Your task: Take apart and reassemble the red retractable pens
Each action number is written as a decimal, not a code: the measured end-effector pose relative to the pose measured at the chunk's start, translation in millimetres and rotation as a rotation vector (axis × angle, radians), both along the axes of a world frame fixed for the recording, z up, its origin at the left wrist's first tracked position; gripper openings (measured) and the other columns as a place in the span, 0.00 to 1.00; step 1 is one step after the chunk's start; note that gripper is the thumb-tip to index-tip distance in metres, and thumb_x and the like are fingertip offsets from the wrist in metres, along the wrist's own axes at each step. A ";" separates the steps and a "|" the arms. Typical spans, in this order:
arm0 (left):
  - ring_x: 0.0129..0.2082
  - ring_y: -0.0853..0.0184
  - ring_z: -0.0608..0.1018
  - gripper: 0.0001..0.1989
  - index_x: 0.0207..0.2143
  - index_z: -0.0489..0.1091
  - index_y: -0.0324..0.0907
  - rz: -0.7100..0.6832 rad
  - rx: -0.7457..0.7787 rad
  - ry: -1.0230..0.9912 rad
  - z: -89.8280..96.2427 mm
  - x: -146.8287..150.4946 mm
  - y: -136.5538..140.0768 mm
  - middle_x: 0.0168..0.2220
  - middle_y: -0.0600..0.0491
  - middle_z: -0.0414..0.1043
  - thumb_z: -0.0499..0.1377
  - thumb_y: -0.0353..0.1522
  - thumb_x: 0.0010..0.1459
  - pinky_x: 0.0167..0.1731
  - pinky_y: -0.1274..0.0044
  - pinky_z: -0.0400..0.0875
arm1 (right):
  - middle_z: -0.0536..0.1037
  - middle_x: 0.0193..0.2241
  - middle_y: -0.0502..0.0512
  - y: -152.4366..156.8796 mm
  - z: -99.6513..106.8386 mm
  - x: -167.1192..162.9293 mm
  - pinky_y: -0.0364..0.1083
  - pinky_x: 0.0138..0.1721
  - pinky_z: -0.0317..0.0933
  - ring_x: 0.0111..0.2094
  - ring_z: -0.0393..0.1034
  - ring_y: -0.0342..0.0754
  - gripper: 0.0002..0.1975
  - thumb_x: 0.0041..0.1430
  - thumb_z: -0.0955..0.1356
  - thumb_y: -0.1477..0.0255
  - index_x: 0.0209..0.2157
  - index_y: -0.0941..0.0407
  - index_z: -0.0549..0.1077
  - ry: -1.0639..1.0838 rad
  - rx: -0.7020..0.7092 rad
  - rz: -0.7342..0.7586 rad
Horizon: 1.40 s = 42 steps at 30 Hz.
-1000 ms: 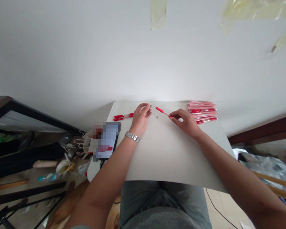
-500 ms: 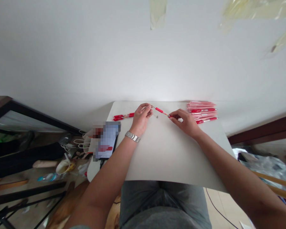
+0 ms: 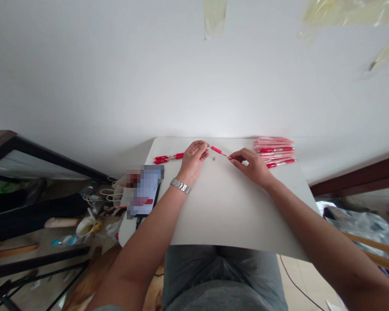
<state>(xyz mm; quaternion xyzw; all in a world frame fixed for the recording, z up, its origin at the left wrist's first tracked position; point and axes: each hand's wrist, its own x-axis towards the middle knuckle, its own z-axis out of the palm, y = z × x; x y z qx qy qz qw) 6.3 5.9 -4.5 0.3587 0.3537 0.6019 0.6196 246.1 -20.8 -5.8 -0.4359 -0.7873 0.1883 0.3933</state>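
Between my hands, above the white table (image 3: 214, 216), is a red pen (image 3: 216, 150) with a red grip and a clear barrel. My right hand (image 3: 251, 164) pinches its red end at the right. At the pen's tip, my left hand (image 3: 194, 160) has its fingers closed; exactly what they grip there is too small to make out. A small greyish piece (image 3: 214, 158) lies on the table just below the pen. Left of my left hand rest a couple of red pens (image 3: 162, 159), partly hidden behind it.
At the back right lies a pile of pinkish pen parts (image 3: 274, 142) with red pens (image 3: 282, 163) among them. A phone (image 3: 145, 194), partly blurred out, sits at the left edge with a cable. The white wall (image 3: 194, 86) rises behind the table.
My left fingers have shifted very slightly toward the pen's tip. A thin clear piece seen below my left fingers earlier no longer shows. My right hand has stayed in place.
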 end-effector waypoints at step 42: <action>0.36 0.73 0.75 0.15 0.37 0.78 0.42 -0.076 -0.003 0.037 5.2 3.1 -6.5 0.38 0.54 0.76 0.76 0.36 0.49 0.40 0.78 0.72 | 0.78 0.36 0.56 -1.2 1.6 -0.8 0.49 0.36 0.70 0.33 0.74 0.48 0.13 0.70 0.68 0.59 0.44 0.53 0.79 0.015 -0.002 0.010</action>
